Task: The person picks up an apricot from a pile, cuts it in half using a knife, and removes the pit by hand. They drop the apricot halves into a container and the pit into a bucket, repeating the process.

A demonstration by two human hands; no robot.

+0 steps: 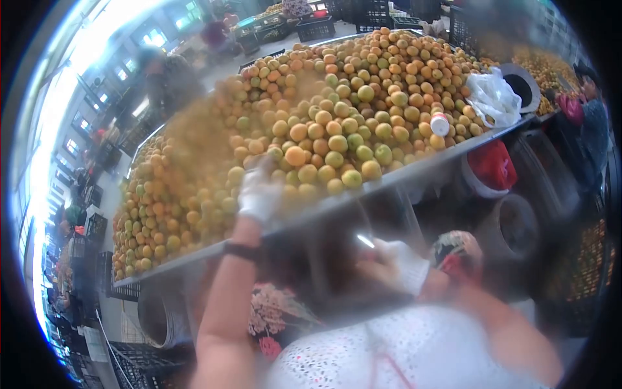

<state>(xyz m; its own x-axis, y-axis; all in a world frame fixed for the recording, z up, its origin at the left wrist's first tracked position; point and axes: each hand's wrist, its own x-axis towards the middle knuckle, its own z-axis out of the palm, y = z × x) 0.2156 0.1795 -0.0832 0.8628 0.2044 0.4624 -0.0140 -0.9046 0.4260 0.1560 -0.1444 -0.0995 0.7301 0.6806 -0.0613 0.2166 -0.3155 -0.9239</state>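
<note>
A large heap of orange and green round fruit (337, 126) fills a metal-edged table (382, 183). My left hand (261, 194), in a white glove with a dark band at the wrist, reaches over the front edge onto the fruit; its fingertips are blurred against the pile. My right hand (394, 264), also white-gloved, is in front of the table, below its edge. Its fingers are curled round a small tool with a shiny blade (365, 241). A white bottle with a red rim (440, 124) lies on the fruit at the right.
A white plastic bag (494, 97) lies at the table's right end. Below it are a red bag (492, 166) in a pail and a round bucket (514, 225). Another bucket (157, 318) stands lower left. Other people (593, 123) and black crates (315, 28) are farther off.
</note>
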